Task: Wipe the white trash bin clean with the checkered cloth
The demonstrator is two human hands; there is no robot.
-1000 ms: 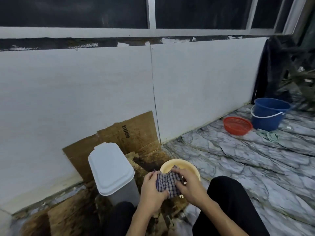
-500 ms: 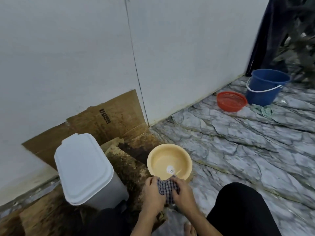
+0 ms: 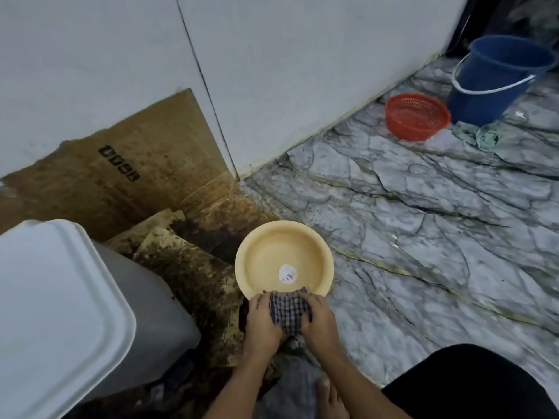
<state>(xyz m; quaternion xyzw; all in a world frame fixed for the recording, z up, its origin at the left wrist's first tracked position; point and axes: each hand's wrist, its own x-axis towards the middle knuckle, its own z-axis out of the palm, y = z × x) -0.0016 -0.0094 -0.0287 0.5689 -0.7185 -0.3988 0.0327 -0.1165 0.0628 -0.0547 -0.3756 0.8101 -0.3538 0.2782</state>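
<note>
Gripping the cloth [image 3: 289, 313] bunched between them, the left hand [image 3: 261, 323] and right hand [image 3: 319, 320] hold it at the near rim of the basin [image 3: 260, 255]. The bin [image 3: 57, 313] stands left, untouched. Soft and limp, the cloth probably handles best wadded in one palm.

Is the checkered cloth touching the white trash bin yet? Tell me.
No. Both the left hand and right hand grip the checkered cloth at the yellow basin's near rim, apart from the white trash bin.
</note>
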